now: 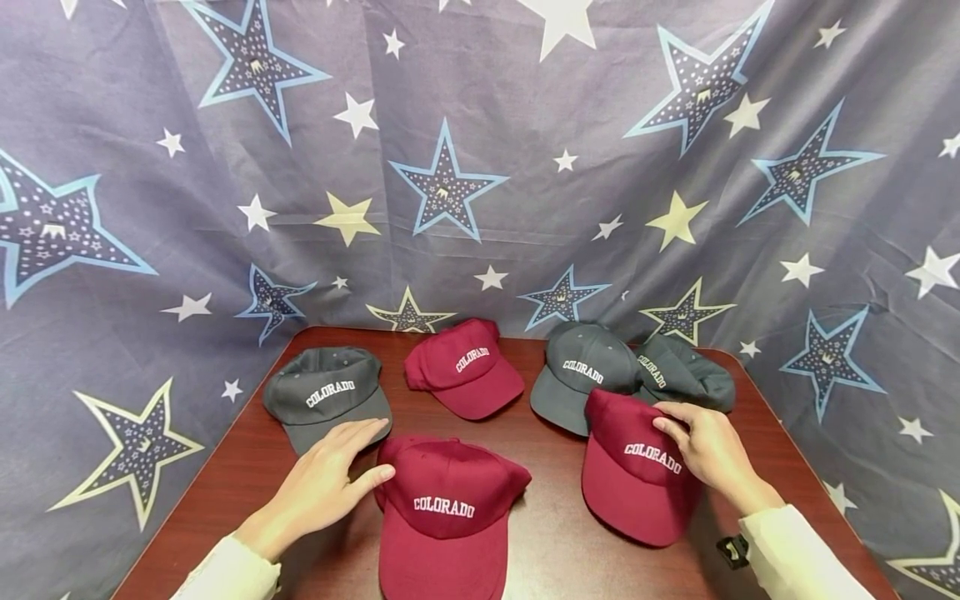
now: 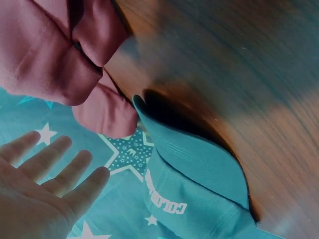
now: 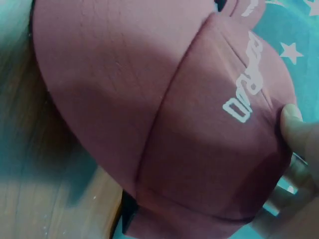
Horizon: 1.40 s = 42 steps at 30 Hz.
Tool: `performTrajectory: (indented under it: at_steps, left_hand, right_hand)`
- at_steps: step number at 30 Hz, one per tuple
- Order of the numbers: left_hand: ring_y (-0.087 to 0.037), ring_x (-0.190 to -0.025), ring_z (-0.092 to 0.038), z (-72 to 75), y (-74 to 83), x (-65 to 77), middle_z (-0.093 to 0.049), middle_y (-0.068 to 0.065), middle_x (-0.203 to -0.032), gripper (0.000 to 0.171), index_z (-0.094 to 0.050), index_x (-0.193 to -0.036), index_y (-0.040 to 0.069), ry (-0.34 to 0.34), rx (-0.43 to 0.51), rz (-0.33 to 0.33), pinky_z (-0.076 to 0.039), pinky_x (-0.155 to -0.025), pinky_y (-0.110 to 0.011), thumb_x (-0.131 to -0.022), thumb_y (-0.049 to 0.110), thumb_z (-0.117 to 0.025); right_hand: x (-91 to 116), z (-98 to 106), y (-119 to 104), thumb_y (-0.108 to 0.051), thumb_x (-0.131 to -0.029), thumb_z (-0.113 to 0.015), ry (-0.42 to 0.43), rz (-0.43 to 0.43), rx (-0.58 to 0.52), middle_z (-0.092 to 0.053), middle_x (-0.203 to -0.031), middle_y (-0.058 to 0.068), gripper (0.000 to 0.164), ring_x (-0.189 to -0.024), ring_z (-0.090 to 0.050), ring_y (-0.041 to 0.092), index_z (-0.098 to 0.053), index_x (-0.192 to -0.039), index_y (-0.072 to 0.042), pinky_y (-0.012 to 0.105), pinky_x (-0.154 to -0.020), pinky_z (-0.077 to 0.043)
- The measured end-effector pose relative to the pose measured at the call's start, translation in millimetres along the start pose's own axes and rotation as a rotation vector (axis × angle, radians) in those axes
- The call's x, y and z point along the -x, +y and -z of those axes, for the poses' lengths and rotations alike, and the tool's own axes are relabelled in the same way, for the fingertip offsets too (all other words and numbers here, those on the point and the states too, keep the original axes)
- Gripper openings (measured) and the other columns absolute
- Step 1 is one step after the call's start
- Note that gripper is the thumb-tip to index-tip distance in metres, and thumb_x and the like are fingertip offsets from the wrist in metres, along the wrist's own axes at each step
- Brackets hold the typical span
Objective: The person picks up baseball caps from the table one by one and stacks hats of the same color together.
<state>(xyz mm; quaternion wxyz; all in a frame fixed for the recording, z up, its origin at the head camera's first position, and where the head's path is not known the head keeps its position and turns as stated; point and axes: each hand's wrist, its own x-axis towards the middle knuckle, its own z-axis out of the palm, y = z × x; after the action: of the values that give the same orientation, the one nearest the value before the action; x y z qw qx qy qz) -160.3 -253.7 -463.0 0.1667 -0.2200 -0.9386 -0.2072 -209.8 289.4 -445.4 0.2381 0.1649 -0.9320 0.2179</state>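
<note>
- Your right hand [image 1: 712,450] was clamped on a maroon fabric baseball cap with white COLORADO lettering [image 1: 630,492], thumb on the front of the crown and fingers behind it.
- That cap sat on your right, its brim toward you, and appeared raised from the reddish-brown wood-grain table [image 1: 555,508].
- Your left hand [image 1: 322,483] held nothing; its fingers were extended and slightly apart. Whether its thumb touched the nearest maroon cap with a curved brim [image 1: 450,475] could not be told.
- Beyond that hand lay a dark grey fabric cap with white lettering [image 1: 322,396]; another maroon cap with an angled brim [image 1: 467,367] stood at the far edge.
- Behind your held cap, an upright dark grey cap [image 1: 588,362] and a tilted dark green-grey cap [image 1: 690,379] sat side by side.
- In my judgement, good handling called for a light pinch, since a hard squeeze could have creased the soft crown.
- It also called for keeping the held brim clear of the grey pair, and supporting the brim with your free left hand if the cap swung.
</note>
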Motion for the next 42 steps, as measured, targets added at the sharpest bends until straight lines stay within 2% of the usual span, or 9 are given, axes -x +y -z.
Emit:
performTrajectory:
  at_steps: [5,11,14,29,42]
  left_hand:
    - [-0.025,-0.134,-0.052,-0.8,-2.3,3.3,-0.058,-0.003,-0.144,0.067,-0.056,-0.147,0.018,0.004,0.004,0.002,-0.046,-0.105,-0.052,-0.092,0.053,-0.072]
    - [-0.024,-0.134,-0.051,-1.5,-3.2,6.3,-0.057,0.0,-0.145,0.069,-0.055,-0.148,0.02,-0.003,0.001,0.017,-0.044,-0.106,-0.05,-0.092,0.056,-0.071]
    - [-0.023,-0.135,-0.05,-1.6,-3.1,7.0,-0.057,0.0,-0.145,0.069,-0.055,-0.148,0.02,-0.007,0.003,0.02,-0.045,-0.106,-0.051,-0.092,0.057,-0.07]
    - [-0.023,-0.136,-0.049,-1.9,-2.8,10.5,-0.056,0.0,-0.146,0.071,-0.054,-0.149,0.02,-0.009,0.01,0.014,-0.044,-0.107,-0.05,-0.091,0.059,-0.069]
    - [-0.022,-0.136,-0.049,-0.7,-2.6,12.6,-0.056,0.0,-0.146,0.071,-0.054,-0.148,0.019,-0.008,0.01,0.009,-0.042,-0.108,-0.049,-0.091,0.058,-0.07]
  right_hand:
    - [-1,5,-15,-0.011,-0.087,-0.081,0.018,0.015,-0.035,-0.078,-0.1,0.004,0.021,-0.089,-0.073,0.028,-0.08,-0.108,-0.01,0.049,-0.077,-0.055]
    - [-3,8,-35,-0.011,-0.087,-0.082,0.049,0.023,-0.094,-0.078,-0.096,-0.002,0.019,-0.083,-0.07,0.016,-0.081,-0.105,-0.015,0.018,-0.073,-0.049]
    - [-4,9,-43,-0.01,-0.087,-0.082,0.052,0.012,-0.127,-0.078,-0.097,-0.003,0.02,-0.083,-0.068,0.012,-0.081,-0.106,-0.015,0.011,-0.072,-0.046]
    - [-18,14,-92,-0.011,-0.089,-0.08,0.069,0.002,-0.271,-0.077,-0.099,-0.003,0.022,-0.081,-0.067,0.007,-0.08,-0.111,-0.016,0.011,-0.07,-0.048]
    - [-29,6,-133,-0.014,-0.091,-0.079,0.054,0.028,-0.365,-0.077,-0.102,-0.007,0.022,-0.083,-0.068,0.006,-0.08,-0.113,-0.019,0.013,-0.072,-0.051]
